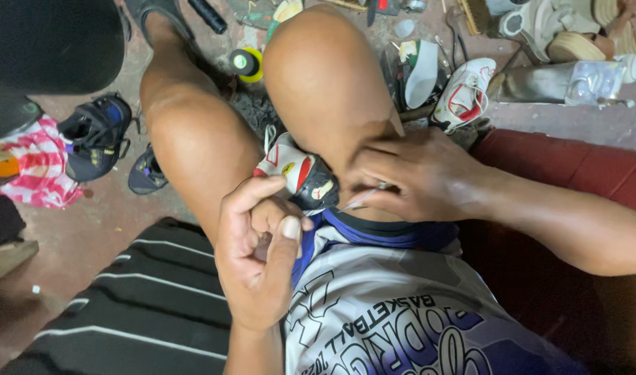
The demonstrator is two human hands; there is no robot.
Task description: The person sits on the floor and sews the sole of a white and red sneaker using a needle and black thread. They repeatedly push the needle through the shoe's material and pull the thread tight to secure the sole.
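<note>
Nearest the lens, one left hand (259, 253) curls into a loose fist, thumb laid up over the bent fingers; whether it pinches a thread cannot be told. One right hand (411, 182) reaches in from the side, fingertips pressed together around a thin silvery needle (359, 201) whose tip points toward the left hand. Between the two hands, clamped between the person's two bare knees, sits one small sneaker of black, white and red material with a yellow spot (297, 177). Its long axis runs roughly from upper left to lower right, and which end is the toe cannot be told. Below the hands lies a grey and blue printed jersey (387, 312) beside black shorts with white stripes (144, 305).

Further out on the concrete floor (89, 229) lie one black and blue sneaker (96, 135), one white and red sneaker (463, 94), one black and yellow round tin (246, 64) and one pink and white cloth (40, 167).
</note>
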